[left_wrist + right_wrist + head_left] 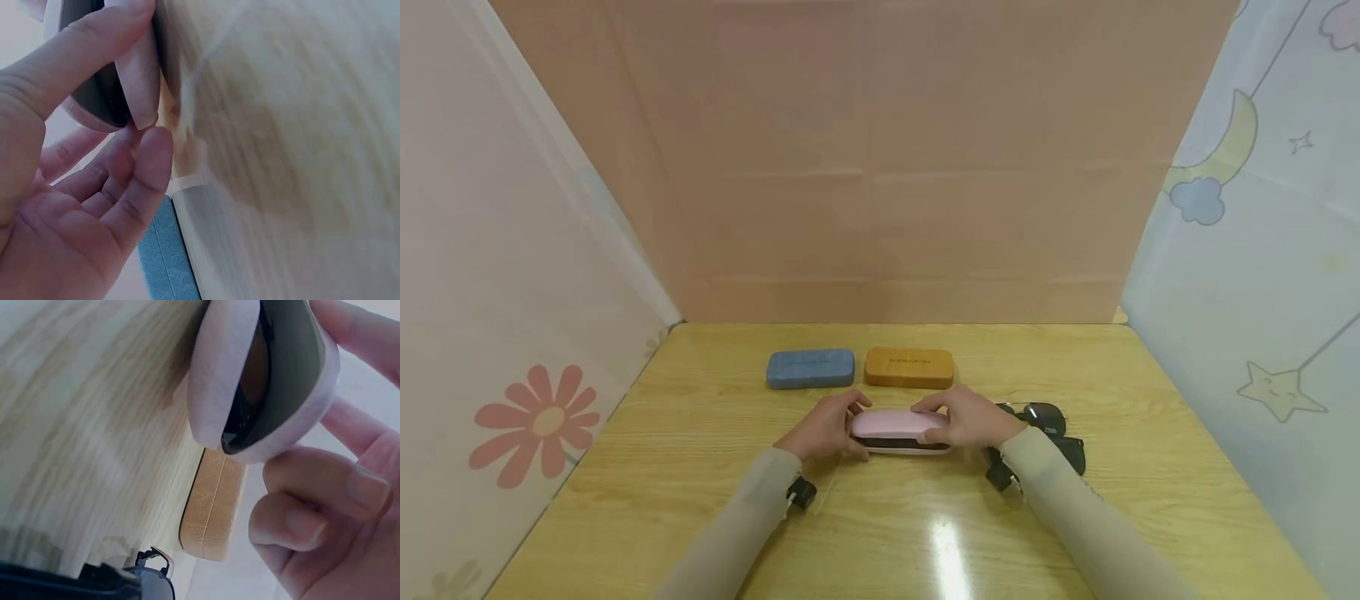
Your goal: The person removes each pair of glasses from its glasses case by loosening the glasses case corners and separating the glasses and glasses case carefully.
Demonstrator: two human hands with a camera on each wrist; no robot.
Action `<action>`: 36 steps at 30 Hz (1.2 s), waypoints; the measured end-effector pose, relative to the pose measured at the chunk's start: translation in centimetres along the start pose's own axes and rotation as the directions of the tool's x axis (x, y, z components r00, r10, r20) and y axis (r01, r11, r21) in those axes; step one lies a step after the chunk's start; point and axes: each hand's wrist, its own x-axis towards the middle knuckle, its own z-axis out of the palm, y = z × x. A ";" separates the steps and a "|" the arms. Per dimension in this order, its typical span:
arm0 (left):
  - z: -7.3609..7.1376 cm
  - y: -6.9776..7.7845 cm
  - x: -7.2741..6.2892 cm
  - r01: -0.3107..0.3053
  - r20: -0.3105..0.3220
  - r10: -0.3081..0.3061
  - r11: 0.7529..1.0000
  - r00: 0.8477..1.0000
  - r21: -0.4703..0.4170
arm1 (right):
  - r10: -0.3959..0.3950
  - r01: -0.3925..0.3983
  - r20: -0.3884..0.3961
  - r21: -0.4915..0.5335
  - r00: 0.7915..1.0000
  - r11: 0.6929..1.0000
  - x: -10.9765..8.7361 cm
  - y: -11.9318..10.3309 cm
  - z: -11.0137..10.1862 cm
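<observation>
A pink glasses case stands partly open on the table, its gap facing the person. Dark sunglasses show inside, between the lid and the lower shell. At its left end, my left hand holds the case; in the left wrist view the thumb presses the lower shell, with the other fingers round the end and behind. On the right end my right hand grips the lid from above, its thumb at the front. The right wrist view shows some of its fingers curled beside the case.
Behind the pink case lie a blue glasses case and an orange glasses case, side by side. Another pair of sunglasses and a black object lie by the right forearm, partly hidden. Upright panels enclose the table.
</observation>
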 end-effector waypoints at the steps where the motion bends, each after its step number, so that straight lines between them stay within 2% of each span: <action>1: 0.0 0.0 0.0 0.002 -0.001 -0.002 1.000 1.000 0.004 | -0.004 0.004 0.007 0.012 1.000 1.000 0.1 0.1 -0.1; 9: -0.1 0.3 0.0 0.009 -0.003 -0.009 0.999 1.000 0.040 | -0.036 0.033 0.025 0.095 0.999 0.995 0.3 0.7 -0.6; 14: -0.1 0.7 0.0 0.010 -0.013 -0.010 0.999 1.000 0.051 | -0.066 0.063 0.027 0.095 0.997 0.994 0.5 0.7 -1.1; 19: -0.1 0.7 0.0 0.011 -0.032 -0.009 0.998 0.999 0.056 | -0.064 0.059 0.041 0.113 0.997 0.992 0.6 0.9 -1.1; 27: 0.2 0.8 -0.3 -0.001 -0.047 0.006 0.994 0.999 0.108 | 0.041 -0.053 0.075 0.174 0.996 0.983 0.9 1.2 -1.5; 30: 0.2 1.0 -0.3 0.003 -0.050 0.002 0.995 0.999 0.100 | 0.060 -0.073 0.076 0.178 0.995 0.981 0.8 1.0 -1.7; 36: 0.0 1.1 -0.3 0.006 -0.063 0.000 0.995 0.998 0.096 | 0.116 -0.117 0.016 0.186 0.993 0.976 0.5 0.5 -1.4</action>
